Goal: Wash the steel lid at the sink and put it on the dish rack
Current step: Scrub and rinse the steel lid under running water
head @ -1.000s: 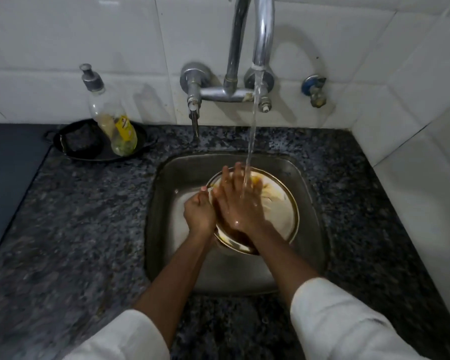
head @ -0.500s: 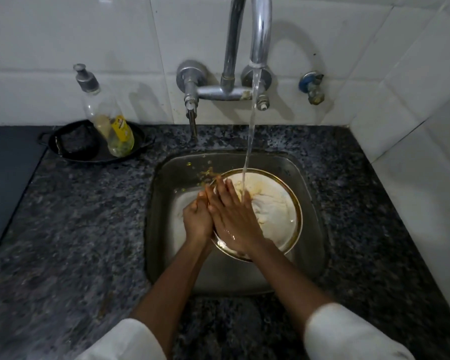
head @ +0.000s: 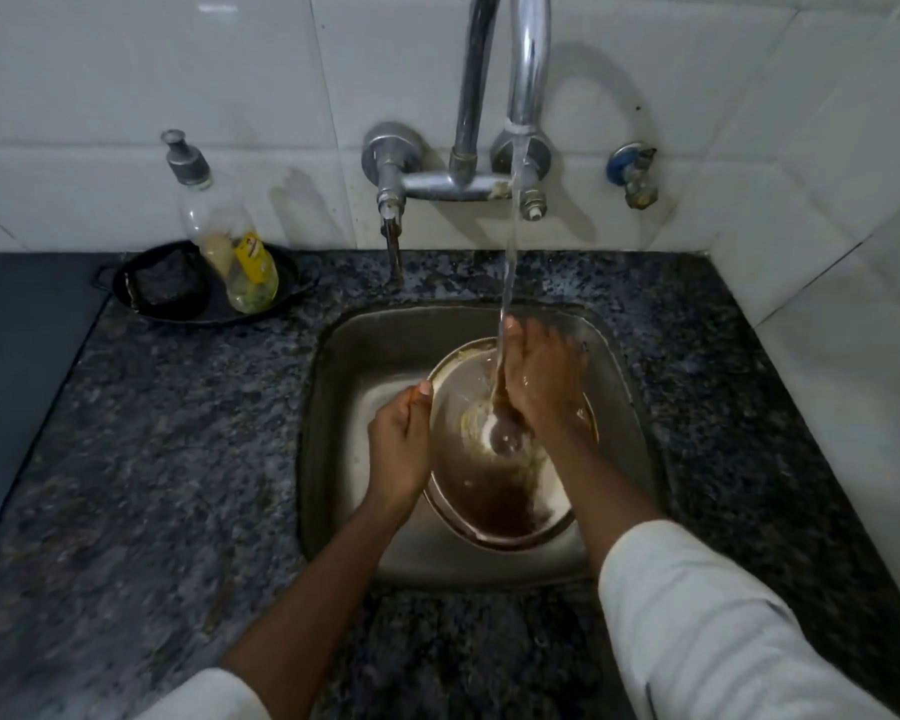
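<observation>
The round steel lid (head: 494, 491) lies tilted in the steel sink (head: 344, 356), with yellowish residue and brown water on its surface. My left hand (head: 398, 444) grips the lid's left rim, thumb on the edge. My right hand (head: 539, 387) lies flat on the lid's upper right part with fingers spread, under the stream of water (head: 510, 272) running from the tap (head: 528, 70). No dish rack is in view.
A soap bottle (head: 230, 241) stands in a black pan (head: 141, 298) with a dark scrubber (head: 170, 288) at the back left of the speckled granite counter (head: 152, 433). White tiled walls close the back and right side. A small valve (head: 632, 174) sits right of the tap.
My right hand has slid from the lid's left-centre up to its upper right. The lid is tilted more toward me, and most of the yellow residue has washed off into brown water.
</observation>
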